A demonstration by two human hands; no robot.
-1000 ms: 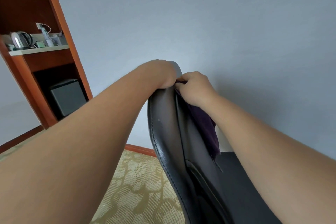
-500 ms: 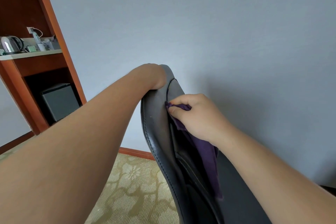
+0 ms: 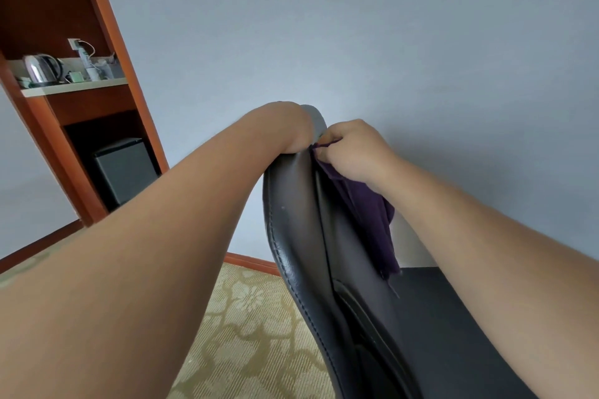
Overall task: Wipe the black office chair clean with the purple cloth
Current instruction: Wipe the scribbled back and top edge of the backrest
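Observation:
The black office chair [image 3: 301, 230] has its leather backrest rising through the middle of the view, seen edge-on, with its seat at the lower right. My left hand [image 3: 291, 129] is hooked over the top edge of the backrest, its fingers hidden behind it. My right hand [image 3: 353, 149] grips the purple cloth [image 3: 372, 217] against the backrest's front face, just under the top edge. The rest of the cloth hangs down from my fist toward the seat.
A wooden shelf unit [image 3: 107, 52] stands at the left with a kettle [image 3: 40, 68] and small items on its shelf and a dark box [image 3: 124, 168] below. A grey wall is behind the chair. Patterned carpet [image 3: 246, 317] covers the floor.
My right hand with the cloth moved down the backrest, then back up to the top edge beside my left hand. My left hand stayed on the top.

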